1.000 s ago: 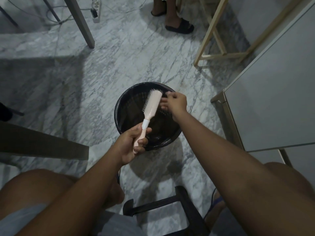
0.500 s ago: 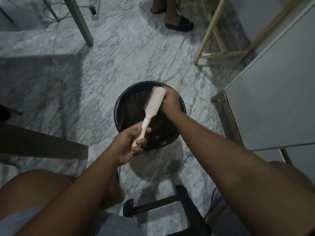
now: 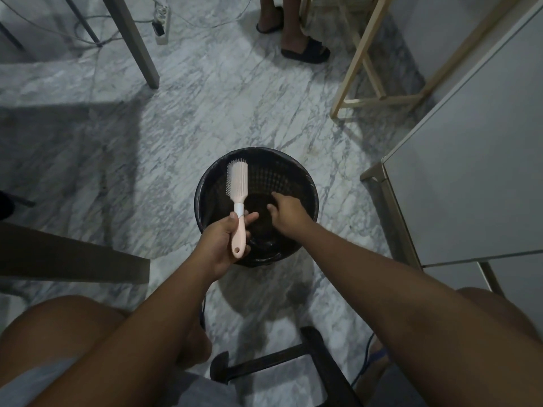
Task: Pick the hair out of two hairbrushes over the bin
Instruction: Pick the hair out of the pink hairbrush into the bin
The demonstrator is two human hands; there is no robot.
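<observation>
A pink hairbrush (image 3: 237, 183) with a white collar stands nearly upright over the left part of a round black mesh bin (image 3: 305, 183) on the marble floor. My left hand (image 3: 224, 240) grips its handle near the bin's front rim. My right hand (image 3: 286, 211) hovers over the bin's inside, fingers spread and pointing down, clear of the brush. Whether it holds any hair is too dark to tell. Only one hairbrush is in view.
A white cabinet (image 3: 470, 171) stands close on the right. A wooden frame (image 3: 367, 77) and another person's sandalled feet (image 3: 302, 48) are beyond the bin. A table leg (image 3: 132, 39) and a power strip (image 3: 161, 27) are at the far left. A black stool (image 3: 293, 365) sits between my knees.
My right hand left the brush head and dropped back over the bin's inside with fingers spread. My left hand swung the brush to the left and more upright.
</observation>
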